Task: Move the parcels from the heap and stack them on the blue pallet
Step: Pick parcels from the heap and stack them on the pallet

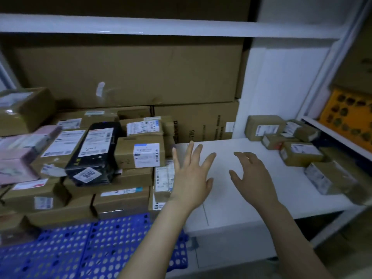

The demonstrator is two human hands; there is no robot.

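Observation:
Both of my hands hover over a white shelf (pixel 231 208) and hold nothing. My left hand (pixel 191 176) has its fingers spread, just right of the parcel stack. My right hand (pixel 253 178) is relaxed with fingers slightly bent. The blue perforated pallet (pixel 80 248) lies at the lower left. Stacked on it are several cardboard parcels (pixel 138 152), a black parcel (pixel 94 154) and pink ones (pixel 18 158). A heap of small brown parcels (pixel 302 154) lies on the shelf's right end.
Large cardboard cartons (pixel 130 71) fill the back under a white shelf board (pixel 161 27). A white rack upright (pixel 326 73) stands at the right, with a yellow perforated crate (pixel 350 115) on the neighbouring shelf.

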